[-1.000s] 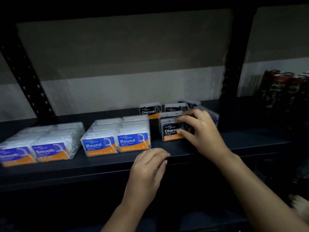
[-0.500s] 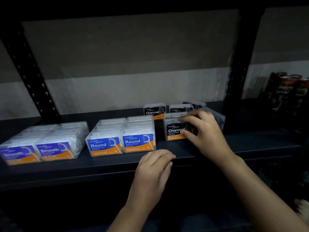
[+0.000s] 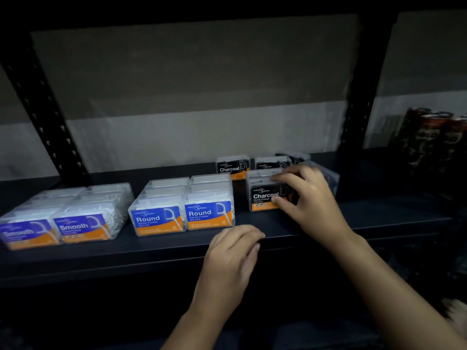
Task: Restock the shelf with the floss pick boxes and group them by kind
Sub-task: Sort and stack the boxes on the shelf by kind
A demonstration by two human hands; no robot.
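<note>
On the dark shelf stand three groups of clear floss pick boxes. Purple "Smooth" boxes sit at the left, blue "Round" boxes in the middle, black "Charcoal" boxes at the back right. My right hand grips the front Charcoal box by its right end, thumb low and fingers over the top. It hides the boxes just behind it. My left hand rests on the shelf's front edge below the Round boxes, fingers loosely bent, holding nothing.
A black perforated upright stands right of the Charcoal boxes, another upright at the far left. Dark drink cans fill the neighbouring bay on the right. A grey wall lies behind the shelf.
My right hand has kept its hold on the front Charcoal box and barely shifted. The left hand stays on the shelf edge. The view has drifted slightly.
</note>
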